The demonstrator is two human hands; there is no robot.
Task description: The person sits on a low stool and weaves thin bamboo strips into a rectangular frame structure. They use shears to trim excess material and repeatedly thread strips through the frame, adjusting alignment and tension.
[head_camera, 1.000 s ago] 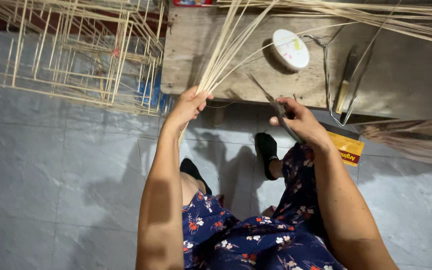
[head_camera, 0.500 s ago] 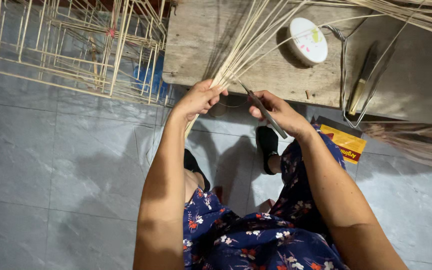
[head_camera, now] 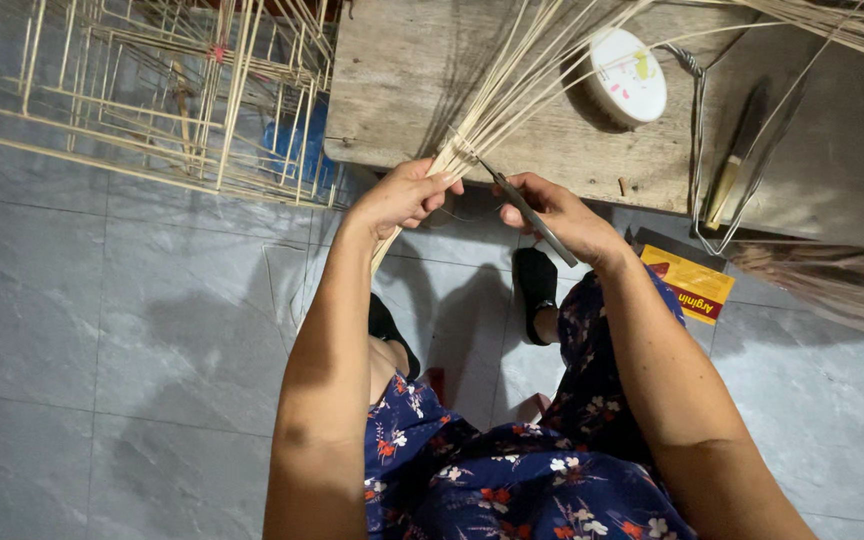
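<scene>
From the head camera, looking down past a dark blue flowered dress (head_camera: 512,490), the left hand (head_camera: 402,197) was closed around the lower end of a bundle of thin pale bamboo strips (head_camera: 512,95), gripping them together just in front of the near edge of a worn wooden table (head_camera: 402,90). The strips fanned upward and to the right from that grip, crossing the tabletop toward the top of the frame. The right hand (head_camera: 562,212) was curled around the handle of a slim metal blade (head_camera: 527,212), its point reaching up and left to the gathered strips right beside the left hand's fingertips; the two hands were close but apart. On the table behind the strips lay a round white spool (head_camera: 630,75), and further right a bent wire loop (head_camera: 717,170) lay around a second tool with a yellowish handle (head_camera: 724,190). Left of the table, on the grey tiled floor (head_camera: 102,330), stood an open frame of thin bamboo sticks (head_camera: 152,90), with something blue showing behind it. A yellow and red packet (head_camera: 687,285) lay on the floor under the right forearm, near a black shoe (head_camera: 535,285). A second black shoe (head_camera: 389,330) showed beside the left arm.
</scene>
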